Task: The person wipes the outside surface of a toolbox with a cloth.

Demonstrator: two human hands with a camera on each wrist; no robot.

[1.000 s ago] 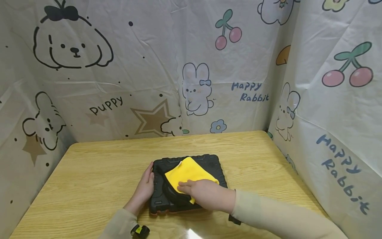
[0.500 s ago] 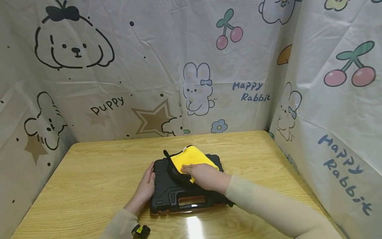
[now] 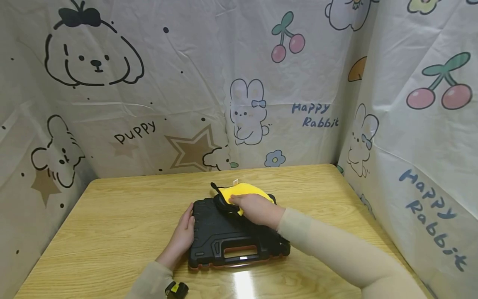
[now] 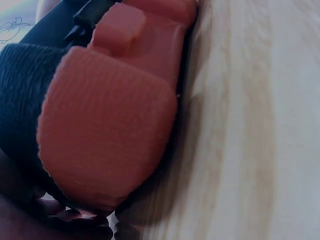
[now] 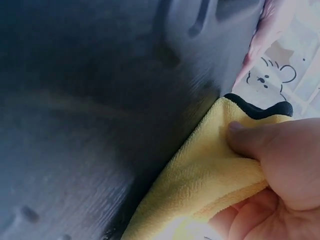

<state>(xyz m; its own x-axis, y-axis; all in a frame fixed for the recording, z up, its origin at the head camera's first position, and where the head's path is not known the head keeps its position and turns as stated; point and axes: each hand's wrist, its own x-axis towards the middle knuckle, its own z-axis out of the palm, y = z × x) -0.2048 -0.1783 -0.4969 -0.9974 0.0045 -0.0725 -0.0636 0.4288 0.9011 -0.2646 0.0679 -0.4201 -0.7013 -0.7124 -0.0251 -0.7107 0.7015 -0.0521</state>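
Observation:
A black, hard plastic carrying case (image 3: 209, 226) lies flat on the table, its handle facing the near side. In the left wrist view its lower shell (image 4: 110, 125) is orange-red. My left hand (image 3: 183, 232) rests along the left side of the case, fingers extended and touching it. Over the far part of the lid, my right hand (image 3: 257, 208) pinches a yellow cloth (image 3: 240, 190) with black trim. The right wrist view shows the thumb pressed on the folded cloth (image 5: 200, 165), other fingers curled beneath, and the cloth against the black lid (image 5: 100, 115).
The case stands on a light wood table (image 3: 130, 224). A small black-and-yellow item (image 3: 176, 289) sits by the left sleeve. A printed white curtain (image 3: 186, 83) hangs behind and at both sides of the table.
My right hand has slid the yellow cloth away from me, from the middle of the lid to its far edge, uncovering the case's handle. The left hand stays at the side.

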